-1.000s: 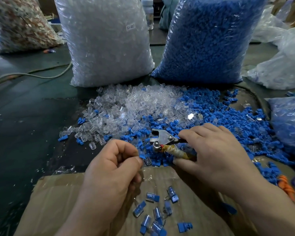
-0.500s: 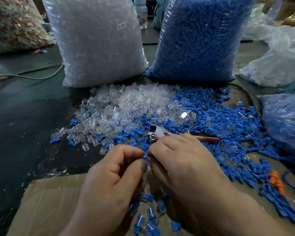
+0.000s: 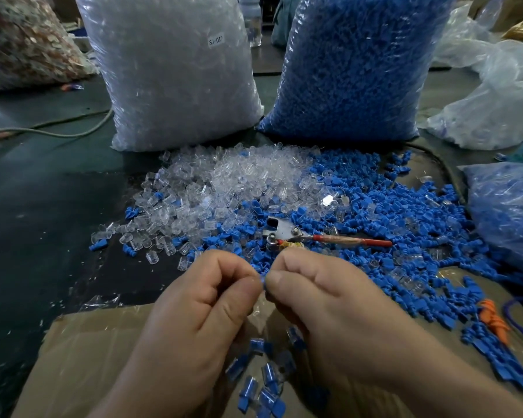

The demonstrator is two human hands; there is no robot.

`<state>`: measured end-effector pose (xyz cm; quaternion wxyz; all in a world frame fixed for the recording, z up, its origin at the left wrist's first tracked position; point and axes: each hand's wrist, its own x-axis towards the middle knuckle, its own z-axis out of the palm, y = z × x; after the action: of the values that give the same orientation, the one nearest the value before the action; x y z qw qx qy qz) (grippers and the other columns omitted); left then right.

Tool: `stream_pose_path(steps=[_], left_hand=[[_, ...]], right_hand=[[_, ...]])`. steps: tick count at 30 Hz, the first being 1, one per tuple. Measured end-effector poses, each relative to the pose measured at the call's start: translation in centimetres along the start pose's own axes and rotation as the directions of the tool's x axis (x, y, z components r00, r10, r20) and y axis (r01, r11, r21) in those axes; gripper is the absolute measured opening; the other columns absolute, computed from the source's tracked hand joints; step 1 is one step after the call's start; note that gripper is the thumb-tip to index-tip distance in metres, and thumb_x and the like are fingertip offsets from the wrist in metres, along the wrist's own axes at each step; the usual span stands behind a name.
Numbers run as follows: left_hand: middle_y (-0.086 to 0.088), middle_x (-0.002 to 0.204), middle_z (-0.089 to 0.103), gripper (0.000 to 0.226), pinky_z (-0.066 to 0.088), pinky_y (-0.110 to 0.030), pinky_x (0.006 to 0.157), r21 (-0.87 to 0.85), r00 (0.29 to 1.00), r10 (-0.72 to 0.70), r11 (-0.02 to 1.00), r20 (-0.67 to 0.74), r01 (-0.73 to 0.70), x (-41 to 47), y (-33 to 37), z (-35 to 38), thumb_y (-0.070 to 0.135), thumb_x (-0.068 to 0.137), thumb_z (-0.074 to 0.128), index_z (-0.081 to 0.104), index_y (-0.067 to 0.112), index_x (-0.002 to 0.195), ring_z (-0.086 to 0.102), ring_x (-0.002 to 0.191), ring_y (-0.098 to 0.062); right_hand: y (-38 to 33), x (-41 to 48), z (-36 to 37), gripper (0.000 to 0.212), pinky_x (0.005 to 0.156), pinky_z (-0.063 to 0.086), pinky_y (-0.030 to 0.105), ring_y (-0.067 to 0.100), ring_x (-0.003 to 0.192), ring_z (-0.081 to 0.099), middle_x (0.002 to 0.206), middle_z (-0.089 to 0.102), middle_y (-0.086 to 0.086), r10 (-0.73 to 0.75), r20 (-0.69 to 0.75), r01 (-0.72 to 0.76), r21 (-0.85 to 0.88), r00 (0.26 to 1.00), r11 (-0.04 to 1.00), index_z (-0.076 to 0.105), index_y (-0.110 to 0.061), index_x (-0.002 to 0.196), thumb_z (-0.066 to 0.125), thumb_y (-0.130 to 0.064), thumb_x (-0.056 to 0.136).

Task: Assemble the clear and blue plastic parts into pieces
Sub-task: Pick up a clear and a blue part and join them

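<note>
blue part (image 3: 263,281): a sliver showing between the two thumb tips, above the cardboard (image 3: 88,357).
left hand (image 3: 200,309): fingers (image 3: 224,267) curled, pinching the part.
right hand (image 3: 323,300): fingers curled, pinching it from the other side.
pieces (image 3: 260,378): on the cardboard below the hands.
clear pile (image 3: 224,182): on the counter (image 3: 27,206), left.
blue pile (image 3: 390,212): right, pliers (image 3: 287,233) on it.

- Red-handled metal tool (image 3: 314,236) lying flat, handle pointing right.
- Grey cable (image 3: 73,133) across the dark desk (image 3: 43,206), far left.
- Orange piece (image 3: 492,321) at the right edge.
</note>
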<state>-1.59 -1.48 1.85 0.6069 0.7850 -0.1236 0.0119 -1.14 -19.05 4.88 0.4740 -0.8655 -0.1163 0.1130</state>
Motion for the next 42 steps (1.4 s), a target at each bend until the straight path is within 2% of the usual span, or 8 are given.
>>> stream_pose_path(steps=[3, 6, 9, 17, 21, 26, 38, 42], left_hand=[[0.01, 0.073, 0.066, 0.014, 0.046, -0.015, 0.048, 0.181, 0.986, 0.161, 0.969, 0.045, -0.167, -0.3, 0.4, 0.1, 0.051, 0.082, 0.059, 0.062, 0.043, 0.094, 0.06, 0.056, -0.005], [0.017, 0.08, 0.066, 0.01, 0.047, -0.01, 0.054, 0.372, 0.983, 0.161, 0.91, 0.085, -0.181, -0.1, 0.4, -1.1, 0.047, 0.083, 0.063, 0.06, 0.045, 0.092, 0.063, 0.066, -0.003], [0.026, 0.086, 0.064, 0.01, 0.047, -0.018, 0.054, 0.543, 0.984, 0.059, 0.828, 0.166, -0.141, 0.3, -0.4, -1.9, 0.05, 0.082, 0.062, 0.059, 0.048, 0.091, 0.062, 0.075, 0.0], [0.028, 0.09, 0.063, 0.026, 0.054, -0.021, 0.067, 0.57, 0.952, 0.039, 0.793, 0.303, -0.214, 0.3, -0.4, -0.6, 0.051, 0.075, 0.055, 0.062, 0.044, 0.099, 0.061, 0.082, 0.008], [0.022, 0.083, 0.062, 0.024, 0.043, -0.016, 0.057, 0.654, 1.0, 0.025, 0.756, 0.012, -0.027, 0.5, -1.1, -1.3, 0.061, 0.077, 0.053, 0.058, 0.044, 0.094, 0.06, 0.073, 0.003], [0.023, 0.113, 0.048, 0.068, 0.045, -0.023, 0.087, 0.88, 0.999, -0.03, 0.474, -0.032, 0.043, 1.4, -1.4, -0.9, 0.073, 0.082, 0.032, 0.035, 0.046, 0.144, 0.048, 0.101, 0.0], [0.015, 0.094, 0.063, 0.023, 0.055, -0.037, 0.076, 0.725, 0.997, 0.077, 0.685, 0.029, -0.074, 1.5, -1.9, 0.1, 0.026, 0.084, 0.072, 0.074, 0.028, 0.107, 0.06, 0.088, -0.009], [0.02, 0.092, 0.061, 0.016, 0.05, -0.02, 0.074, 0.674, 0.995, 0.098, 0.737, -0.031, -0.052, 1.6, -2.3, -0.1, 0.019, 0.085, 0.071, 0.073, 0.029, 0.096, 0.059, 0.086, 0.0]], right_hand=[[-0.4, -0.1, -0.8, 0.026, 0.047, 0.035, 0.023, 0.005, 0.046, 0.043, 0.052, 0.048, -0.011, 0.18, 0.175, -0.232, 0.357, 0.968, 0.905, 0.055, -0.022, 0.061, 0.05, -0.04, 0.08], [0.5, 0.1, -1.0, 0.037, 0.05, 0.046, 0.038, 0.007, 0.051, 0.048, 0.059, 0.055, -0.006, 0.042, -0.018, -0.046, -0.232, 0.999, 0.972, 0.052, -0.019, 0.071, 0.043, -0.051, 0.088], [0.8, -0.1, -0.9, 0.031, 0.068, 0.053, 0.035, 0.005, 0.07, 0.054, 0.078, 0.057, -0.012, -0.02, 0.017, 0.026, -0.643, 1.0, 0.766, 0.051, -0.032, 0.087, 0.034, -0.057, 0.093], [0.2, -0.2, -0.5, 0.023, 0.068, 0.05, 0.038, 0.016, 0.076, 0.055, 0.084, 0.058, -0.008, 0.083, 0.279, 0.121, -0.641, 0.957, 0.758, 0.049, -0.026, 0.085, 0.043, -0.047, 0.091], [1.1, 0.2, -0.7, 0.029, 0.067, 0.051, 0.037, 0.01, 0.073, 0.055, 0.079, 0.057, -0.011, 0.074, 0.104, 0.012, -0.653, 0.992, 0.757, 0.047, -0.03, 0.086, 0.045, -0.059, 0.09], [2.4, 1.7, 0.5, 0.039, 0.067, 0.047, 0.038, 0.02, 0.089, 0.059, 0.103, 0.058, -0.011, -0.058, -0.029, 0.019, -0.722, 0.998, 0.692, 0.041, -0.036, 0.114, 0.041, -0.067, 0.09], [2.6, 2.7, 1.3, 0.019, 0.06, 0.033, 0.034, 0.017, 0.076, 0.048, 0.084, 0.047, -0.011, -0.15, -0.017, 0.1, -0.673, 0.988, 0.733, 0.047, -0.031, 0.1, 0.043, -0.049, 0.096], [2.6, 2.6, 1.1, 0.017, 0.068, 0.047, 0.039, 0.019, 0.079, 0.055, 0.088, 0.059, -0.007, -0.14, -0.083, 0.065, -0.588, 0.987, 0.806, 0.049, -0.03, 0.098, 0.047, -0.046, 0.096]])
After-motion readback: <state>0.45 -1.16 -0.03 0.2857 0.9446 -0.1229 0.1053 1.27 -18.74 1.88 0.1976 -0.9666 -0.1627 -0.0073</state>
